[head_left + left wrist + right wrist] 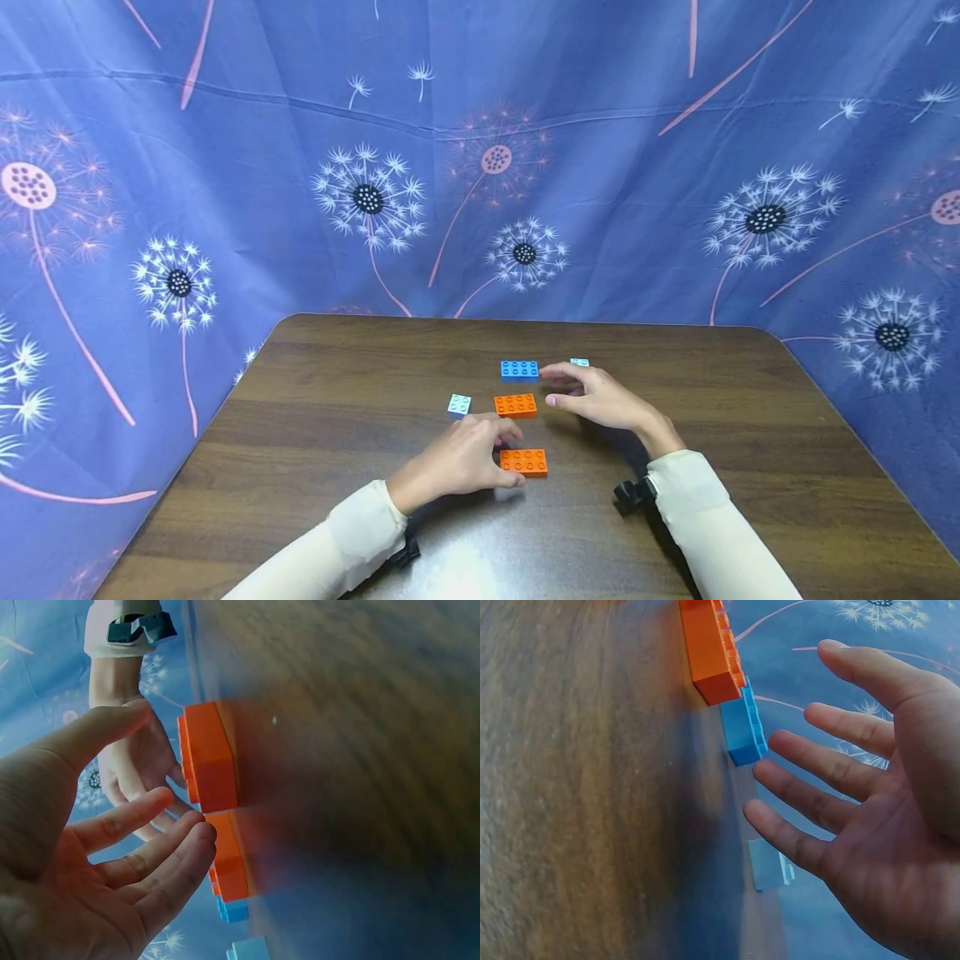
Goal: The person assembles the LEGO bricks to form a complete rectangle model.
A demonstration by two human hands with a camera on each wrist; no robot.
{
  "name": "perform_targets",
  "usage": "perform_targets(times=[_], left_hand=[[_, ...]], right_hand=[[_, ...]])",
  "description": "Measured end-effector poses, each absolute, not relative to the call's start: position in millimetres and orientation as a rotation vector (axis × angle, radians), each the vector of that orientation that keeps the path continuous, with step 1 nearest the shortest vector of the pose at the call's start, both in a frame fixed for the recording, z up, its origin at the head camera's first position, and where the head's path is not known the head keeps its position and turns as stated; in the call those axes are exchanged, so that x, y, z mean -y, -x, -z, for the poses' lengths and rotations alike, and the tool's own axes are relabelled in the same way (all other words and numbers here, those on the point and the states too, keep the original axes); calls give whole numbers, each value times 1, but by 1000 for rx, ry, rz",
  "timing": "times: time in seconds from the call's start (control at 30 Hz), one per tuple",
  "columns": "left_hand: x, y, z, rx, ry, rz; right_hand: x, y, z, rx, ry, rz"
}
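My left hand (467, 457) is beside the near orange building brick (524, 462), its thumb and fingers spread apart around the brick's left end. In the left wrist view that hand's fingers are relaxed, with nothing between them. Farther back, my right hand (603, 397) hovers with loosely spread fingers, the fingertips near the right end of the blue brick (519, 370). A second orange brick (515, 405) lies between the blue one and the near orange one. A small pale blue brick (459, 405) sits just beyond the left hand. Another pale blue brick (580, 362) is partly hidden behind the right hand.
The bricks lie studs up on a brown wooden table (322, 400) with rounded far corners. A blue cloth (600, 167) printed with dandelions hangs behind it. Each wrist carries a black strap-on mount, such as the right one (634, 493).
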State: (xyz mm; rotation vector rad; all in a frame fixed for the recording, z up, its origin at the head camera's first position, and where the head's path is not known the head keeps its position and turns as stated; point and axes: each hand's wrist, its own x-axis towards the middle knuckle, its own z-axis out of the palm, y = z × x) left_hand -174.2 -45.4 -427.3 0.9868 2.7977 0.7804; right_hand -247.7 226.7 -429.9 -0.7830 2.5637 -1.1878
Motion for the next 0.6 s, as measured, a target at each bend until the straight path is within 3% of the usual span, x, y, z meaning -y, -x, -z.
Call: perform_targets(times=[0.6], left_hand=[[38, 178, 435, -2778, -970, -745]], right_hand=[[-222, 253, 435, -2502, 789, 1241]])
